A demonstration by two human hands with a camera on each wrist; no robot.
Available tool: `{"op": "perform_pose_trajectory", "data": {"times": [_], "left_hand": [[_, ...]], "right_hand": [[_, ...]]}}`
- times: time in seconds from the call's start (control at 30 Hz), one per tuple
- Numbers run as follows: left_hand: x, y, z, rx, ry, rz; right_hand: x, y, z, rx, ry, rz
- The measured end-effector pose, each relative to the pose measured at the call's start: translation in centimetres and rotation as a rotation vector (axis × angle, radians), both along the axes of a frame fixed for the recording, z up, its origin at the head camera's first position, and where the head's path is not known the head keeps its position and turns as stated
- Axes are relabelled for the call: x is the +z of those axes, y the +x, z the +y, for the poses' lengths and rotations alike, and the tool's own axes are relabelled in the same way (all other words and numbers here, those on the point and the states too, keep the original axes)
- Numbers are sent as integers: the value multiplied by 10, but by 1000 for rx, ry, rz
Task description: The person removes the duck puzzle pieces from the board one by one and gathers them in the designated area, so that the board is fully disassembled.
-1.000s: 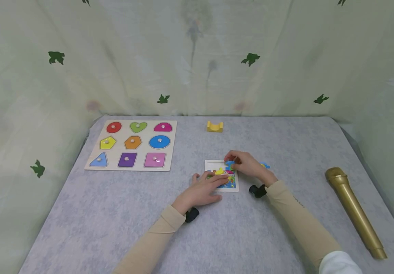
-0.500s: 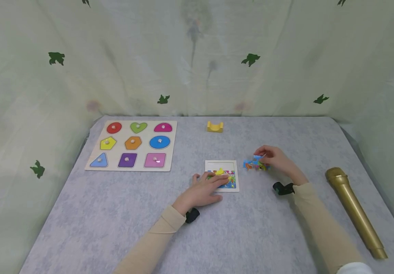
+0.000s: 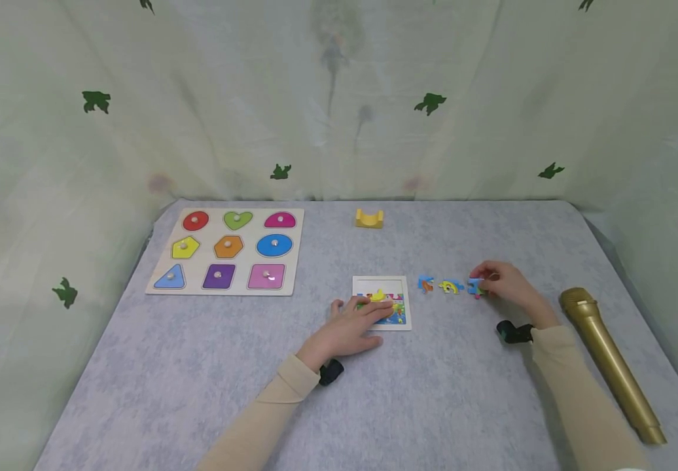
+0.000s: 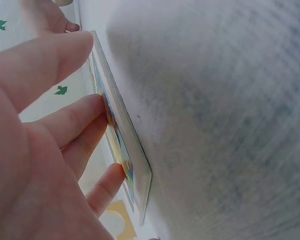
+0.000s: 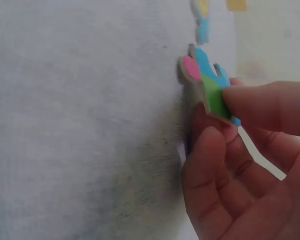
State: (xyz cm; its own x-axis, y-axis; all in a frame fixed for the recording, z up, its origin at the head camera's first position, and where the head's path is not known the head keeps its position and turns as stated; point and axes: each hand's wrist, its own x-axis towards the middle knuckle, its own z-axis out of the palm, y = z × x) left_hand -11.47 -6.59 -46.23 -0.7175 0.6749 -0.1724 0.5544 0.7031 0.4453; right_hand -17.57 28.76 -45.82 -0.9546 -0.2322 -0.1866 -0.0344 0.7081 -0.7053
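My left hand (image 3: 347, 329) lies with outstretched fingers over a small white-framed jigsaw tray (image 3: 408, 311), its fingertips on the pieces in the lower part. The tray's upper strip shows bare white, and a yellow shape pokes up beside the fingers. Out to the right, my right hand (image 3: 506, 284) pinches a blue, green and pink jigsaw piece (image 5: 217, 95) between thumb and fingers, close over the table. Between the tray and that hand lie two loose pieces: a blue and orange piece (image 3: 425, 283) and a yellow and blue piece (image 3: 451, 286).
A wooden shape board (image 3: 239, 252) with knobbed pieces lies at the back left. Behind the tray stands a yellow notched block (image 3: 370, 220). A gold microphone (image 3: 612, 366) lies along the right side. A pale curtain borders the table's far edge.
My right hand has moved from the tray's upper right corner out to the right, taking a jigsaw piece along. The tray's upper strip is now uncovered. My left hand has stayed put.
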Motion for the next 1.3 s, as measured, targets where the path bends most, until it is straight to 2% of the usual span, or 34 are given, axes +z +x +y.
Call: {"op": "perform_pose_trajectory", "data": {"times": [0.17, 0.3, 0.4, 0.5, 0.63, 0.87, 1.07, 1.3], "left_hand": [[0, 1, 0, 1, 1, -4], [0, 1, -1, -5, -1, 7], [0, 2, -2, -11, -6, 17], [1, 2, -3, -19, -16, 26], [2, 3, -4, -28, -21, 32], [2, 3, -7, -8, -4, -7], [0, 2, -7, -10, 2, -9], [2, 4, -6, -7, -9, 8]], "right_hand": [[-3, 0, -6, 39, 150, 113], [-4, 0, -8, 42, 176, 139], [-4, 0, -13, 32, 150, 152], [-2, 1, -25, 43, 57, 153], [0, 3, -49, 96, -64, 141], [-2, 5, -95, 210, -134, 117], [-5, 7, -121, 299, -126, 94], [-5, 5, -133, 315, -40, 105]]}}
